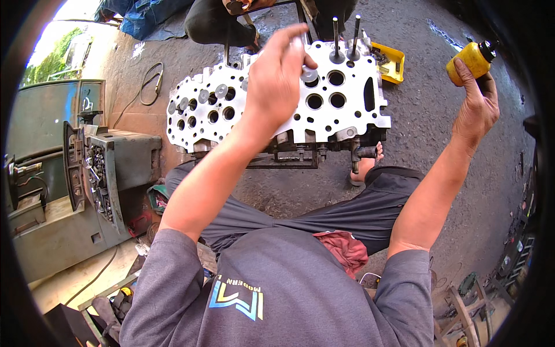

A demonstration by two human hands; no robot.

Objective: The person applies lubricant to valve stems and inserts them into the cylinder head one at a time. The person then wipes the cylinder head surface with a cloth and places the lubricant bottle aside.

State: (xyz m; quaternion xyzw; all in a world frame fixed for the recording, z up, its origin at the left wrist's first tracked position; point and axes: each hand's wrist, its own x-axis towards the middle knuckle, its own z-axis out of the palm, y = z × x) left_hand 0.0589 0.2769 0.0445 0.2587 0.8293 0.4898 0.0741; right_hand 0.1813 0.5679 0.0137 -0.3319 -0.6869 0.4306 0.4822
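A pale, machined cylinder head with round openings lies in front of me on a dark stand. My left hand is over its middle, fingers closed around what looks like the stem of an engine valve; the grey valve head shows below the fingers, at the surface. Part of that valve is hidden by the hand. Out to the right, my right hand grips a yellow squeeze bottle with a black cap, tilted in the air. Two valves stand stem-up at the far right end. Several grey discs sit along the left half.
A yellow tray with small metal parts lies beyond the right end. Another person's leg is at the far side. A grey metal machine stands to the left, near a cable. A red cloth rests on my lap.
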